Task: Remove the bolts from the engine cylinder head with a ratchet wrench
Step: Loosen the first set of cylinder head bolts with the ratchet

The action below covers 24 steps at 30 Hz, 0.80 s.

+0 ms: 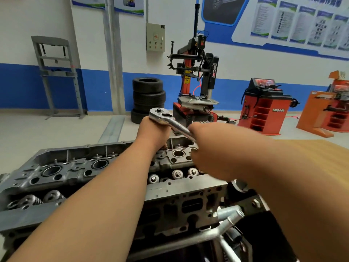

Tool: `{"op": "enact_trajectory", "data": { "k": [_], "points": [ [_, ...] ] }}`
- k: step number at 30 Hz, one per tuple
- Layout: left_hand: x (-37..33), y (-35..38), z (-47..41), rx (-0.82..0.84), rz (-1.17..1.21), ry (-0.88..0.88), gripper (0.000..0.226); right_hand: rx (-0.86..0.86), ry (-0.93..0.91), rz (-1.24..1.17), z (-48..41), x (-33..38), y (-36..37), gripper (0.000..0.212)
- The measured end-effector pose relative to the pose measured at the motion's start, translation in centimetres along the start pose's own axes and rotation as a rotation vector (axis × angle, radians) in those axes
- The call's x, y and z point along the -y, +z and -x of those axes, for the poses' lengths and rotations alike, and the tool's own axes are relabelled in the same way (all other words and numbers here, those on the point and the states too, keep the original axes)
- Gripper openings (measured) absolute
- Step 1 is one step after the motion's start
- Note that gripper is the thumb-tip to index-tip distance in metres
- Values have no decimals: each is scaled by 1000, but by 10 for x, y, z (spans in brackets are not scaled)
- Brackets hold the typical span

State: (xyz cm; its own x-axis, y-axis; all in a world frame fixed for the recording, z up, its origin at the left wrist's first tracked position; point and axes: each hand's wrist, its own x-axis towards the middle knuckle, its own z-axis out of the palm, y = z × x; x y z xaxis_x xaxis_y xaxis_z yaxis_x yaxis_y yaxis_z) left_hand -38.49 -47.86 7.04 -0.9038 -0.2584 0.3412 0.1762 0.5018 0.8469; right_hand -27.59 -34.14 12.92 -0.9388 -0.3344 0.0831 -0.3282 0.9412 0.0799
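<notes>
Workshop walls in white and blue rise behind the cylinder head, with a stack of tyres, a red tyre changer and a wheel balancer on the floor beyond its far edge. We have the cylinder head on its stand right in front of us, with valve springs showing along its near side.

Above its far right end, our left hand is wrapped just beneath the head of the ratchet wrench, fingers curled round whatever hangs below it. The socket and the bolt it sits on are hidden by that hand. Our right hand is smeared by motion, yet the chrome handle runs straight into it, so we read its fingers as closed round the handle.

We judge this to be the loosening step on a bolt at that far right end, the left hand steadying the drive and the right swinging. Next we need the socket square on the bolt, short strokes of the handle, and then to lift the bolt clear once it spins free.
</notes>
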Motion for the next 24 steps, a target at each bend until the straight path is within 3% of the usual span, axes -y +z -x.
{"op": "enact_trajectory", "data": {
  "k": [2,3,5,9,12,14,17,24],
  "points": [
    [-1,3,-3,27,225,-49,17,-71,118,78,-26,-24,3,10],
    [2,3,-1,0,304,-39,9,-124,172,140,-41,-35,7,12],
    [9,4,-5,-36,331,-84,15,-188,232,186,-76,-50,14,17],
    [11,5,-9,-23,356,-52,27,-133,190,124,-156,-46,12,5],
    [12,3,-13,31,418,-93,12,-119,75,129,-199,-28,11,18],
    [13,0,-14,135,465,-155,14,-121,46,126,-216,-22,14,26],
    [16,0,-17,213,440,-161,19,-127,82,76,-219,-26,20,36],
    [13,7,-16,158,376,-105,30,-186,283,125,-129,-49,27,51]
  ]
}}
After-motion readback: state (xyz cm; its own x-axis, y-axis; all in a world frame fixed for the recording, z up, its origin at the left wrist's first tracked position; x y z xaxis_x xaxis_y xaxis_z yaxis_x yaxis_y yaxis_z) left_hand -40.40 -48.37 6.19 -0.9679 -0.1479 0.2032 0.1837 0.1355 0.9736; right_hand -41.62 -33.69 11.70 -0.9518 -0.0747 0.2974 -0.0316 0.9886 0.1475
